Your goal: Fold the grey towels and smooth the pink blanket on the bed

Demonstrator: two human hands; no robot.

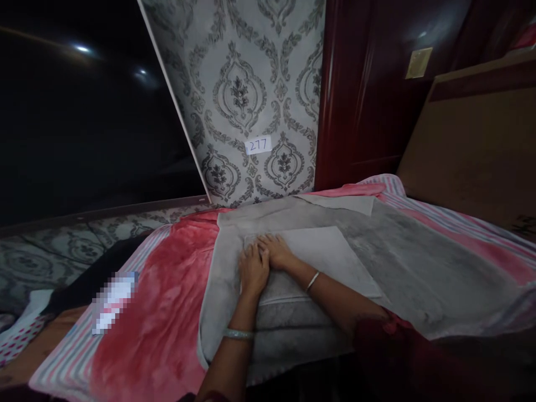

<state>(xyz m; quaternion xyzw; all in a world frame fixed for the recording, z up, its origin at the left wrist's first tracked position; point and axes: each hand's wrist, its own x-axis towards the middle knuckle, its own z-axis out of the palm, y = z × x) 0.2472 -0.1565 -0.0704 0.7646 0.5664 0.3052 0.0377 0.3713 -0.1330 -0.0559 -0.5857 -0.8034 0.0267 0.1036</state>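
Note:
A small grey folded towel (322,254) lies on top of a larger grey towel (419,262) spread over a red and pink fleece blanket (163,301). My left hand (252,269) and my right hand (276,251) rest side by side on the small towel's left edge, touching each other. Both hands lie palm down with fingers stretched out and pressed flat on the cloth. Each wrist wears a bangle.
A patterned grey wallpaper wall (243,95) carries a small tag reading 277 (258,145). A dark red wooden door (368,100) stands at the right, with a brown board (481,145) beside it. Striped cloth (444,218) edges the blanket. At the left is a dark surface (84,128).

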